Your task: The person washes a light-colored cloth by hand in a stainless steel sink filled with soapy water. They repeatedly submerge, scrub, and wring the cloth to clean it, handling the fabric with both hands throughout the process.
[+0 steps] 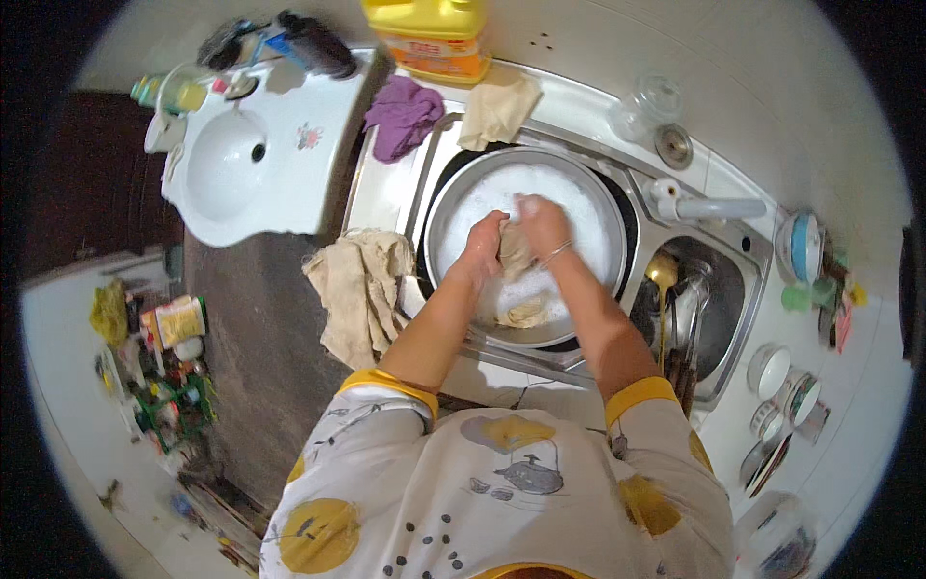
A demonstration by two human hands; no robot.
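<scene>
A wide metal basin (446, 224) full of white suds sits over the left bowl of the sink. Above the foam, my left hand (485, 243) and my right hand (542, 224) are close together, both closed on a wet beige cloth (514, 253) bunched between them. Some of my right fingers are smeared by motion and suds. Another piece of beige cloth (526, 314) floats at the basin's near side; whether it joins the held cloth I cannot tell. More beige cloth (359, 289) lies heaped on the counter edge to the left.
A purple cloth (402, 116), a cream cloth (499, 108) and a yellow jug (436, 43) lie or stand behind the basin. Right of it, a grey faucet (719, 208) reaches over a sink bowl (719, 333) holding a gold ladle (662, 270). Bowls (769, 372) line the right counter; a white washbasin (227, 179) stands left.
</scene>
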